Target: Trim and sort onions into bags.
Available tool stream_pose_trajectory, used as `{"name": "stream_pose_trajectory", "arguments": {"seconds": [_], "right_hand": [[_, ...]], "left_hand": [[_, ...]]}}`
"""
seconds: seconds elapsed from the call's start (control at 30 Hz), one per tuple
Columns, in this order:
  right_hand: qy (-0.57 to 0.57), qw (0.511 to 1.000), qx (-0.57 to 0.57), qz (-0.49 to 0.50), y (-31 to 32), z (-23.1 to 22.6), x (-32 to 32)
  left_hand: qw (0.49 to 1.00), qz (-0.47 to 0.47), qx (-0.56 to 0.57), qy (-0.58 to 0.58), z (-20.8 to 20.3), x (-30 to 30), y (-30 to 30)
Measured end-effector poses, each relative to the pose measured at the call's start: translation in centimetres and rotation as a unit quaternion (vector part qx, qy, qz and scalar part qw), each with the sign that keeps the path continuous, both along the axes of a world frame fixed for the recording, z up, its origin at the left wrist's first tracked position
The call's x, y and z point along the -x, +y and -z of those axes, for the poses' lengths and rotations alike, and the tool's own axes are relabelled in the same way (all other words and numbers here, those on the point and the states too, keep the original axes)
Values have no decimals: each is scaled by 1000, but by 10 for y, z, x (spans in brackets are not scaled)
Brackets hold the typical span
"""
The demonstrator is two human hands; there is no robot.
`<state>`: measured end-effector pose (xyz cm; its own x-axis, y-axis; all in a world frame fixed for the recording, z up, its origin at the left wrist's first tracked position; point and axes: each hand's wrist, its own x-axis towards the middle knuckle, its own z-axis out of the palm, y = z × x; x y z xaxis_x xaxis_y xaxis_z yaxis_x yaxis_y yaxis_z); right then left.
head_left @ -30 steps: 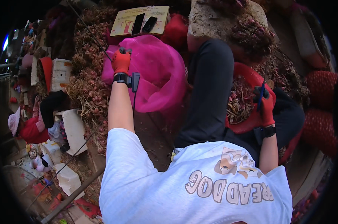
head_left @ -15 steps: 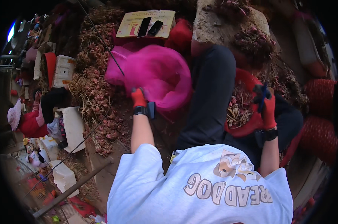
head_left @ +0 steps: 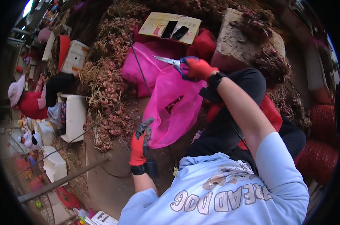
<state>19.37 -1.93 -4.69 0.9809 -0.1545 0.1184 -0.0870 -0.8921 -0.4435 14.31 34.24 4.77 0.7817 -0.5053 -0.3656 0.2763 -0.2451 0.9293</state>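
My left hand [head_left: 139, 144], in a red glove with grey fingers, is raised beside the near left edge of a pink mesh bag [head_left: 177, 112]. Its fingers are stretched out, and I see nothing held in them. My right hand [head_left: 199, 69], gloved the same way, grips blue-handled scissors [head_left: 172, 61] over the far part of the bag. The blades point left and are slightly parted. Creased and loose, the bag spreads in front of me, its mouth gaping toward the middle. Dark contents show through the gap, too unclear to name.
Shallots with dry stalks [head_left: 108, 97] are heaped on the left. At the back, a phone [head_left: 169, 29] and a dark object lie on a pale box [head_left: 190, 23]. A foam block [head_left: 230, 32] bears shallot bunches. Another person [head_left: 31, 105] sits far left. A dark cord crosses the bag.
My right hand has swung left from beside my right knee to above the bag, bringing the scissors. My left hand has drawn nearer to me; the bag, billowing before, has sunk and stretched toward me.
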Motion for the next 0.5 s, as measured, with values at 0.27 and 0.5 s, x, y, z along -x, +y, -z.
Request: {"name": "stream_pose_trajectory", "arguments": {"seconds": [0.27, 0.5], "right_hand": [[177, 888, -423, 38, 2, 17, 9], [93, 947, -309, 8, -19, -60, 8]], "left_hand": [[991, -112, 65, -34, 15, -36, 42], [994, -18, 92, -48, 6, -67, 30]]}}
